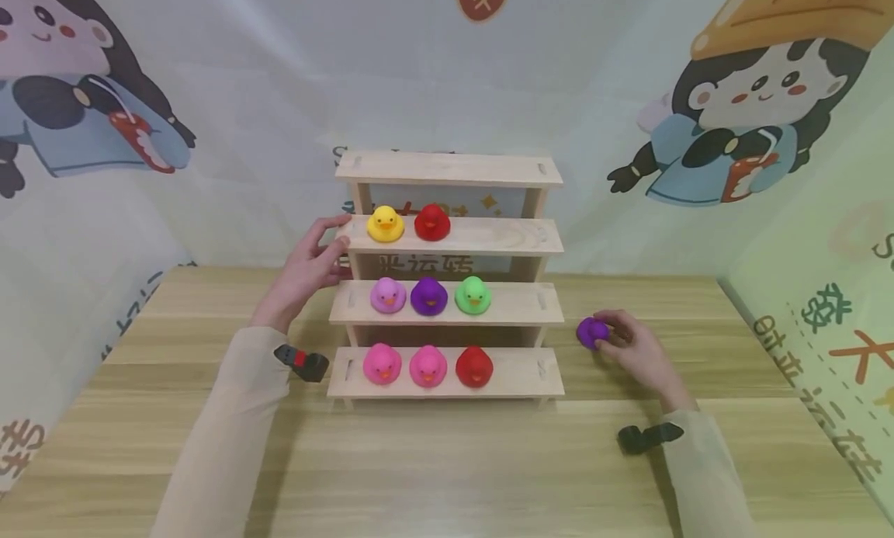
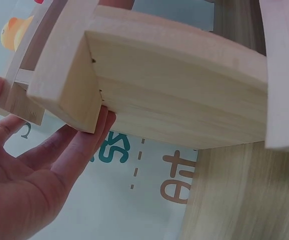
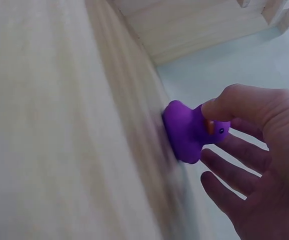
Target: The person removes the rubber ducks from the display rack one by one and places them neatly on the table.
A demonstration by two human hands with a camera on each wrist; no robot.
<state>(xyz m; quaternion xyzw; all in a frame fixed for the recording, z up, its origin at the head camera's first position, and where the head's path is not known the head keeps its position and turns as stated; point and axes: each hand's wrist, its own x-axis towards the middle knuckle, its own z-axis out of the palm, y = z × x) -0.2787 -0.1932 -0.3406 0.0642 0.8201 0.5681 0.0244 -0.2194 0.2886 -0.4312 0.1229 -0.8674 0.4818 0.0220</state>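
Note:
A tiered wooden shelf [image 1: 447, 170] stands on the table, seen from the front in the head view. My left hand [image 1: 307, 266] grips its left end at the second tier from the top; in the left wrist view the fingertips [image 2: 107, 117] lie against the side upright. To the right of the shelf, my right hand [image 1: 641, 353] pinches a purple rubber duck [image 1: 592, 333] by the head between thumb and fingers. The right wrist view has this duck [image 3: 182, 132] close over the tabletop, its orange beak and one eye turned toward the palm.
The second tier bears a yellow duck [image 1: 386, 225] and a red duck [image 1: 432, 223]. Below sit a lilac duck [image 1: 387, 296], a purple one and a green duck [image 1: 473, 296]. On the lowest tier are two pink ducks and another red duck [image 1: 474, 367]. A printed cloth [image 1: 265, 119] hangs behind.

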